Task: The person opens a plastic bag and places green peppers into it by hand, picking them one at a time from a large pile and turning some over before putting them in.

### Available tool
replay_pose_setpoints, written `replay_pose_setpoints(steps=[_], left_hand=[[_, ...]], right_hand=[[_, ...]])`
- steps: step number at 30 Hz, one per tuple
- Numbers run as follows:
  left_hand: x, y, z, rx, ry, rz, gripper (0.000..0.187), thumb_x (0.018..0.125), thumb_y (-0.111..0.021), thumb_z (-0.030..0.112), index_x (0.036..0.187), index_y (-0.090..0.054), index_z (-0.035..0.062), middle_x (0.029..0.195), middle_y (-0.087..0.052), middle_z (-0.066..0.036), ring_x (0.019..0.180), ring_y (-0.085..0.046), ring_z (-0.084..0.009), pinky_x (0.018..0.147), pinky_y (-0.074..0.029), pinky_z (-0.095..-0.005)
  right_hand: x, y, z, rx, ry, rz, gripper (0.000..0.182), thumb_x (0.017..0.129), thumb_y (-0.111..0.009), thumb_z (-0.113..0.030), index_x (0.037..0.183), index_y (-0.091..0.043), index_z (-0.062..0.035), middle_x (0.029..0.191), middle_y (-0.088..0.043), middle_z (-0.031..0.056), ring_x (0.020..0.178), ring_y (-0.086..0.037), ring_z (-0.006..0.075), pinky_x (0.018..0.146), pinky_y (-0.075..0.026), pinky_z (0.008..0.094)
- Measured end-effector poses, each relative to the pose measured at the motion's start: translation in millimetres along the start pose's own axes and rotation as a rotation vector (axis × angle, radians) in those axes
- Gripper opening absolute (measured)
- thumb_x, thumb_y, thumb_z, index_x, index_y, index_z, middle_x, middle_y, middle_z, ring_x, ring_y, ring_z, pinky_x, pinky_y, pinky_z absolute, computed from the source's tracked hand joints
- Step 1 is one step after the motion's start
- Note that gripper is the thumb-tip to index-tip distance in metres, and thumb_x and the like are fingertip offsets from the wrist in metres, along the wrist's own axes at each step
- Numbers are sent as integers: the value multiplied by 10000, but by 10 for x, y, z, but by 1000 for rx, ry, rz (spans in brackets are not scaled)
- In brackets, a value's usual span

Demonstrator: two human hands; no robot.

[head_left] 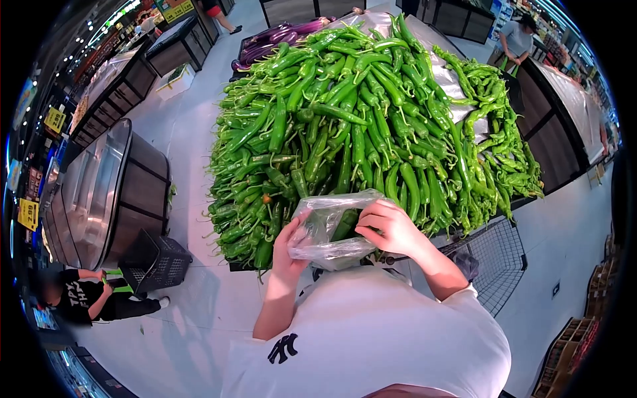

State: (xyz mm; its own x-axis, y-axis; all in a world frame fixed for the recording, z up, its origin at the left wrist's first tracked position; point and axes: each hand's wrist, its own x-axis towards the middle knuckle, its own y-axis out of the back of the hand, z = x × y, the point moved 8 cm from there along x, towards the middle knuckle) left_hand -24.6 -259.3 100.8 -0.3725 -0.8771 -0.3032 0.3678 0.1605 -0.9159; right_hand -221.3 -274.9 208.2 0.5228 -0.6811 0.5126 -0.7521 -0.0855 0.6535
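A clear plastic bag [308,251] is held with its mouth spread in front of my chest, at the near edge of the pepper heap. My left hand [286,247] grips the bag's left rim. At the bag's right side, my right hand [396,229] has its fingers curled in against the rim; its fingertips are close to a dark green pepper [346,224] visible inside the bag. Beyond the bag rises a large pile of long green peppers [332,113]. Whatever else lies in the bag is hidden by plastic folds.
Purple eggplants [282,36] lie behind the peppers, and lighter, wrinkled peppers [494,106] to the right. A wire shopping cart [494,259] stands at my right. On the left are a metal-topped display stand [96,186] and a person [83,295] with a black basket [159,262]. Another person [516,40] stands at far right.
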Motion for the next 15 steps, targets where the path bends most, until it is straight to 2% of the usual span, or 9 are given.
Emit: replay_pose_setpoints(steps=[1, 3, 6, 8, 9, 10, 12, 13, 15], left_hand=[[-69, 60, -25, 46, -29, 144, 392, 1050, -450, 224, 1398, -529, 61, 529, -353, 97, 447, -339, -46, 419, -288, -227], [-146, 49, -81, 8, -2, 54, 384, 1052, -440, 215, 1386, -545, 56, 520, -346, 90, 440, -331, -50, 410, -286, -231], [-246, 60, -124, 11, 15, 28, 359, 1062, -416, 214, 1363, -563, 83, 534, -331, 85, 453, -319, -61, 428, -283, -235], [-261, 91, -149, 21, 15, 20, 347, 1066, -413, 221, 1352, -569, 102, 545, -338, 85, 466, -331, -62, 441, -296, -235], [-262, 71, -163, 30, 26, -2, 318, 1071, -412, 231, 1307, -592, 119, 554, -337, 79, 476, -334, -64, 449, -304, -239], [-259, 67, -174, 32, 26, -30, 311, 1069, -420, 235, 1296, -594, 112, 558, -340, 79, 485, -336, -62, 451, -297, -236], [-255, 54, -199, 36, 28, -90, 301, 1066, -436, 244, 1275, -598, 98, 566, -346, 78, 504, -340, -57, 455, -282, -230], [-262, 56, -201, 53, 17, -75, 296, 1065, -441, 242, 1267, -601, 97, 565, -344, 79, 506, -339, -58, 457, -283, -230], [-284, 55, -191, 87, -4, -43, 285, 1062, -451, 237, 1252, -608, 95, 565, -341, 80, 511, -338, -59, 461, -284, -231]], right_hand=[[-4, -2, -5, 49, 8, -4, 96, 798, -768, -91, 832, -700, -32, 896, -666, 73, 787, -647, 272, 717, -535, 358], [27, 49, 25, 170, 36, 15, 85, 762, -764, -2, 825, -718, -35, 871, -691, 88, 737, -672, 261, 638, -535, 340], [217, 229, 373, 268, -4, 129, 156, 854, -728, -82, 734, -657, -11, 805, -679, 80, 716, -665, 242, 653, -537, 342], [437, 395, 756, 212, -84, 307, 145, 881, -715, -127, 824, -657, -7, 908, -682, 94, 848, -667, 231, 751, -532, 343], [539, 459, 908, 76, -182, 414, 199, 873, -731, -165, 958, -644, -8, 1006, -658, 120, 918, -650, 241, 805, -522, 354], [609, 521, 1052, -62, -281, 519, 321, 865, -747, -204, 1092, -632, -8, 1103, -633, 147, 987, -632, 252, 859, -512, 365], [747, 504, 1365, -343, -240, 556, 622, 838, -777, -279, 1337, -507, -25, 1247, -547, 180, 1036, -599, 278, 891, -504, 382], [804, 445, 1537, -160, -332, 520, 743, 823, -789, -310, 1419, -445, -31, 1266, -524, 197, 1017, -593, 304, 895, -506, 412], [913, 315, 1739, -171, -346, 444, 712, 825, -787, -320, 1405, -486, -38, 1149, -585, 182, 963, -610, 276, 853, -516, 397]])
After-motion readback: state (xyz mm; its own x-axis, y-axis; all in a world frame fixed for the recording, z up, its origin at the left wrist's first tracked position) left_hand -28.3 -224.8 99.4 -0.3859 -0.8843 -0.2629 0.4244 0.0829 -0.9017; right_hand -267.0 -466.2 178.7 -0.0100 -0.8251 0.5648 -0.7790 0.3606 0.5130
